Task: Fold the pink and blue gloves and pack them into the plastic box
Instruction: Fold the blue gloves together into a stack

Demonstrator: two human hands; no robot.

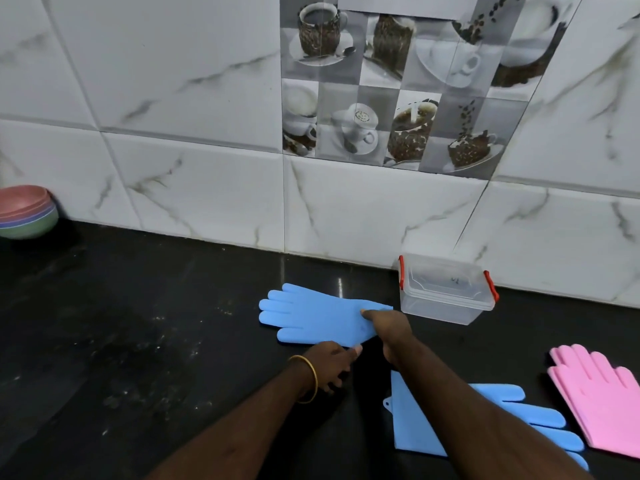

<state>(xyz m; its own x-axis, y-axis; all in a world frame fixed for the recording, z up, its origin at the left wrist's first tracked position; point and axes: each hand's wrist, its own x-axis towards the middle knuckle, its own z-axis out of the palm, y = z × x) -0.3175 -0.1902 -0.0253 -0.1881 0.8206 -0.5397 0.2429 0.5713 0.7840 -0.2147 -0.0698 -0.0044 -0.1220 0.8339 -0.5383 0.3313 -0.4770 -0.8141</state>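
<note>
A blue glove [311, 317] lies flat on the black counter, fingers pointing left. My right hand [389, 332] grips its cuff end, thumb on top. At the cuff's near edge my left hand [334, 363], with a gold bangle on the wrist, touches the glove with its fingertips. A second blue glove [512, 420] lies flat near the front, partly under my right forearm. The pink gloves [602, 400] lie stacked at the right edge, fingers pointing away. An open clear plastic box [446, 289] with red clips stands empty against the wall, just right of the held glove.
The black counter [138, 341] runs along a tiled wall. Stacked coloured bowls [26, 211] sit at the far left by the wall.
</note>
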